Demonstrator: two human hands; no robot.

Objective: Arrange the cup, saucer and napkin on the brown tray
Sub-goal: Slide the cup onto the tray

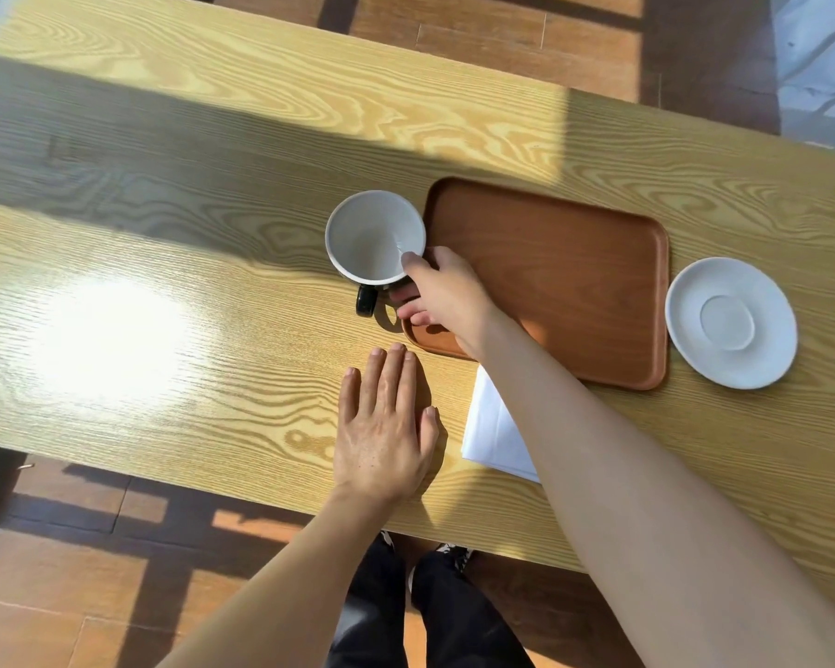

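Right hand (442, 291) on cup (374, 238), saucer (731, 323) beyond tray (574, 262)

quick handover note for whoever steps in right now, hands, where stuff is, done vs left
Right hand: gripping the cup at its rim, thumb on the edge; cup is just left of the brown tray, not on it.
Left hand: flat on the table, empty.
Saucer: on the table right of the tray.
Napkin: on the table near the tray's front edge, partly under the right forearm.
Done: nothing on the tray.
Left: place saucer, cup and napkin on it.
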